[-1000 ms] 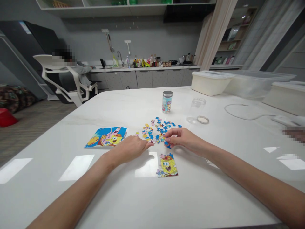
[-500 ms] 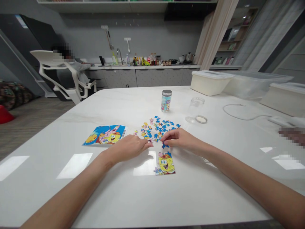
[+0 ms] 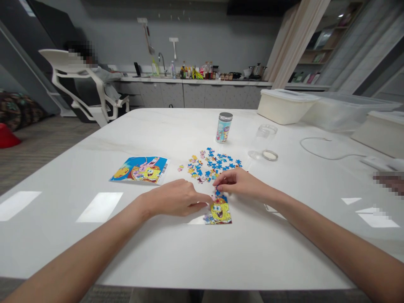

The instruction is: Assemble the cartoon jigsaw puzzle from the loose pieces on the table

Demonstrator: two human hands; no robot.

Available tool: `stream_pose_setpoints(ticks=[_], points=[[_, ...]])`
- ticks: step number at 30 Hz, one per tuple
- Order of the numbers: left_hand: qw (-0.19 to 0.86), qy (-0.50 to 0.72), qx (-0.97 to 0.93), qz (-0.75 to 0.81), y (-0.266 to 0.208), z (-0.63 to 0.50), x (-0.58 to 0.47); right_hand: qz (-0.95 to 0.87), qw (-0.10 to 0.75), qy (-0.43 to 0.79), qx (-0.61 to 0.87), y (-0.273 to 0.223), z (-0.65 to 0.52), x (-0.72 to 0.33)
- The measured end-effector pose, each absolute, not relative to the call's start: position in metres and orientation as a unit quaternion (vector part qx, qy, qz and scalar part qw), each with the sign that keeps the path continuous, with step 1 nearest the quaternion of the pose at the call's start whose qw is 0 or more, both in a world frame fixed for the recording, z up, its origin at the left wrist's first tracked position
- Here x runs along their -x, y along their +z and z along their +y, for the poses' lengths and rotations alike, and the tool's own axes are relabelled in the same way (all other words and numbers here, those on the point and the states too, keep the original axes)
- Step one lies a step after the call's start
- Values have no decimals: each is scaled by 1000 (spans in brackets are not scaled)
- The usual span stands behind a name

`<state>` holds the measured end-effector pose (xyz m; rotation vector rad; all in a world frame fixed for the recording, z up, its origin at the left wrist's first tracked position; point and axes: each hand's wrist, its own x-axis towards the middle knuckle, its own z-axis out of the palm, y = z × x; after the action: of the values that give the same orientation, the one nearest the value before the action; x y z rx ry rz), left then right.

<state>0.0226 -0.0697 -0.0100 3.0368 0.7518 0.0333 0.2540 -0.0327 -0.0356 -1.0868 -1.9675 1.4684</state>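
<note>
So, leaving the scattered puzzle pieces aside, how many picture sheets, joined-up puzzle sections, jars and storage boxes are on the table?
Picture sheet: 1
Joined-up puzzle section: 1
Jars: 2 (printed jar, clear jar)
Storage boxes: 3 (cream box, see-through box, far-right box)
Total: 7

- A blue piece is partly covered by the right fingers.
- The left forearm is cut off by the bottom edge.
- A brownish shape is pixelated and cropped by the right edge.
</note>
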Motion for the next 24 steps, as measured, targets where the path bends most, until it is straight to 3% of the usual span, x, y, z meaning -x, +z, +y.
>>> stream_pose_setpoints(ticks=[8,24], points=[[54,38,-969,238,-10,-70,-22,-719,214,531,394,-32,-35,-253],[46,3,-969,244,-9,-70,-23,-765,209,476,381,-30,-39,-251]])
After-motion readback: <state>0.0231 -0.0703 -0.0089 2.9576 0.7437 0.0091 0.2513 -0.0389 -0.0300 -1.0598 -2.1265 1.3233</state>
